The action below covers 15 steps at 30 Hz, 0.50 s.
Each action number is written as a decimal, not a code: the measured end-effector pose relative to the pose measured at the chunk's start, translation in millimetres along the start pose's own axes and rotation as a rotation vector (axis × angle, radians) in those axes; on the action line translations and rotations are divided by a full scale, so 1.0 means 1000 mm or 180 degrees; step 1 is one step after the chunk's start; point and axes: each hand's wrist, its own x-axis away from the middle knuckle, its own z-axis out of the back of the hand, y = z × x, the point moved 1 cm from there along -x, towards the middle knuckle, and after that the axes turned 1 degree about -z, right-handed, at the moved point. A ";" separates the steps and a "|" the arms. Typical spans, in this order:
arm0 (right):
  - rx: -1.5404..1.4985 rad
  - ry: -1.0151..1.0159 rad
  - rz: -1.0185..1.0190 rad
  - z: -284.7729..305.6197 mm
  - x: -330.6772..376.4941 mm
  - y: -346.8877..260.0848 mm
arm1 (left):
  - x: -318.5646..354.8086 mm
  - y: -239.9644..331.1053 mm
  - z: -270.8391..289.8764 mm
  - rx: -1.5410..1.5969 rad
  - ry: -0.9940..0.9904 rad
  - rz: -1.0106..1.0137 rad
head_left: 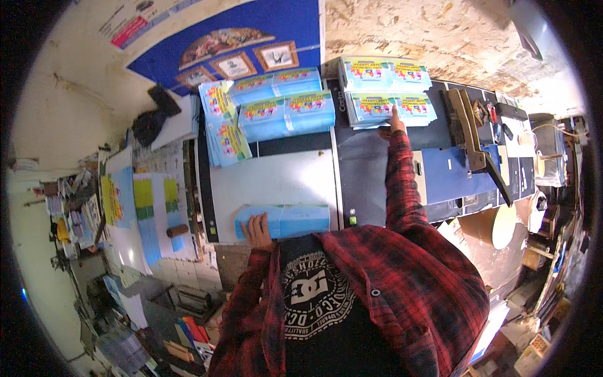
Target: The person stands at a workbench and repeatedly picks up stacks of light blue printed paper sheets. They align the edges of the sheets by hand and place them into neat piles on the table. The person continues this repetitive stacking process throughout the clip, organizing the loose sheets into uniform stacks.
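Note:
My left hand (256, 231) lies with fingers spread on the left end of a light-blue stack of booklets (295, 221), close to my body on a pale board (276, 182). Reaching forward, my right hand (397, 123) is at the near edge of a stack of printed booklets (370, 110) with bright lettering. Its thumb rests on top and its other fingers, partly hidden, curl at the edge. Behind that stack lies a similar printed stack (383, 74). Left of them, more printed booklets (286, 113) stand in thick piles, with several fanned ones (225, 125) beside them.
A hinged metal arm (468, 129) with a dark handle stands on the bench's right, near small tools (496, 119) and a blue sheet (446, 169). On the left, another surface holds green and blue stacks (147, 201) and a brown roll (178, 230). A wall rises behind the bench.

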 end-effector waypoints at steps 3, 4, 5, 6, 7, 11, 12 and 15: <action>0.1648 0.0907 0.0812 -0.016 0.110 -0.026 | 0.035 -0.008 -0.018 0.0074 0.0030 0.0151; 0.2442 0.1379 0.1710 -0.026 0.158 -0.037 | 0.045 -0.012 -0.024 0.0162 0.0083 0.0162; 0.2238 0.0654 0.2076 -0.041 0.208 -0.044 | 0.053 -0.018 -0.026 0.0232 0.0161 0.0183; 0.1903 0.0103 0.2736 -0.053 0.236 -0.028 | 0.048 -0.022 -0.028 0.0335 0.0112 0.0140; 0.1718 -0.0675 0.3004 -0.073 0.273 -0.007 | 0.046 -0.023 -0.029 0.0429 0.0037 0.0100; 0.2639 -0.3694 0.3204 -0.148 0.361 0.080 | 0.035 -0.022 -0.006 0.0088 -0.0114 -0.0070; 0.3007 -0.3966 0.3233 -0.159 0.374 0.089 | 0.036 -0.025 -0.003 -0.0171 -0.0092 -0.0142; 0.3571 -0.4220 0.2821 -0.172 0.394 0.101 | 0.040 -0.029 0.005 0.0030 -0.0183 -0.0059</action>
